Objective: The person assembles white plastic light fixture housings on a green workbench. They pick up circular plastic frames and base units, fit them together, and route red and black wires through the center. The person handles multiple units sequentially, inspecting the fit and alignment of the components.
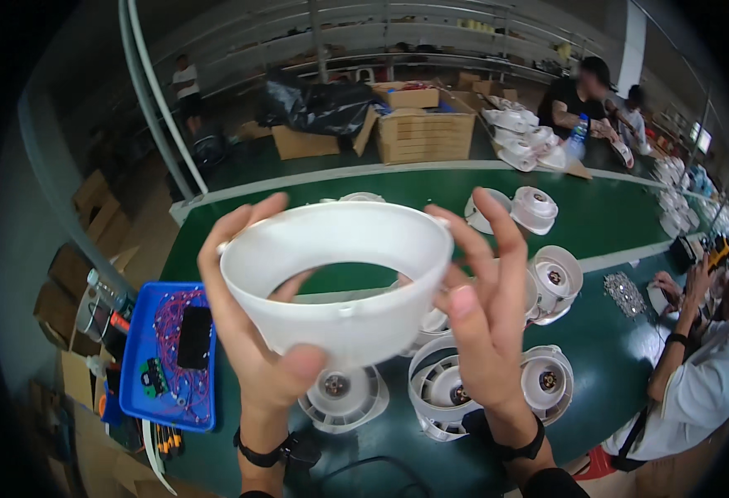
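Note:
Raised above the table is a white plastic ring-shaped housing [331, 319], wide and open through the middle. My left hand [256, 349] is closed on its left side, thumb across the lower front wall and fingers up around the rim. At the opposite side my right hand [489, 324] steadies it with loosely bent fingers, some against the rim, the index finger raised off it. Below lie white round fan housings with motor hubs: one [344, 398] under the ring, one [443, 386] behind my right wrist, another [547, 382] to its right.
A blue tray [129, 365] with red wires and a green circuit board stands at left. More white housings [535, 207] sit on the far green belt, with cardboard boxes [427, 137] behind. At right a co-worker's hands [697, 286] work near a heap of small metal parts [623, 295].

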{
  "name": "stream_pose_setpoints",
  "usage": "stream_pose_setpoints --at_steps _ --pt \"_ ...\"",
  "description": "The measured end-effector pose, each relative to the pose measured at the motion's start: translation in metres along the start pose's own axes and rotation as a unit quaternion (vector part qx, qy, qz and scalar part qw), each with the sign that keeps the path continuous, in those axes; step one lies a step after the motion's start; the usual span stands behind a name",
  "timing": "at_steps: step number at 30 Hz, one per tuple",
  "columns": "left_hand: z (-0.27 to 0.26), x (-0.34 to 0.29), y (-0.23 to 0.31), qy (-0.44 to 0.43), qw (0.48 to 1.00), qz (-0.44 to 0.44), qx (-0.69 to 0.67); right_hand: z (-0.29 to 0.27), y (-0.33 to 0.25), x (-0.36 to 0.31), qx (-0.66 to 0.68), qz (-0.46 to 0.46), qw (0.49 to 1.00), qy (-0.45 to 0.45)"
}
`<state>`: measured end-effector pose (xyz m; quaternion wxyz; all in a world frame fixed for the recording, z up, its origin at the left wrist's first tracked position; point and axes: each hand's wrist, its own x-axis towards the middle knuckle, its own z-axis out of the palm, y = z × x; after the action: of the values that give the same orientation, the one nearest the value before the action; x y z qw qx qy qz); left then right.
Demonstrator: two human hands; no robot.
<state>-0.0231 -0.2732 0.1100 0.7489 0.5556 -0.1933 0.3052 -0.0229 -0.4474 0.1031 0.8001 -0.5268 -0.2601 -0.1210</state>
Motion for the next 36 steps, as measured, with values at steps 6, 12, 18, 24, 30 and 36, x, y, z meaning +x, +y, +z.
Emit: stream_pose_setpoints --at_steps 6,12,18,24,30,36 --pt "0.001 -0.006 -0.025 -0.073 0.963 0.208 0.157 -0.004 0.009 0.0 -0.132 -0.052 0.985 -0.1" --pt "0.01 -0.008 -0.009 -0.023 0.994 0.085 0.071 -0.013 0.009 0.0 -0.188 -0.073 0.974 -0.099" --pt "0.009 -0.007 -0.015 -0.044 0.979 0.099 0.173 -0.012 0.011 0.0 -0.233 -0.063 0.966 -0.094" --pt "-0.005 -0.004 -0.01 -0.08 0.977 0.114 0.16 -0.002 0.011 -0.001 -0.132 -0.024 0.991 -0.027" --pt "-0.008 -0.001 -0.011 -0.063 0.969 0.146 0.19 0.0 0.009 -0.004 -0.108 -0.003 0.994 -0.003" --pt "-0.002 -0.001 -0.006 -0.048 0.986 0.061 0.148 0.001 0.009 0.004 -0.175 -0.023 0.984 0.028"
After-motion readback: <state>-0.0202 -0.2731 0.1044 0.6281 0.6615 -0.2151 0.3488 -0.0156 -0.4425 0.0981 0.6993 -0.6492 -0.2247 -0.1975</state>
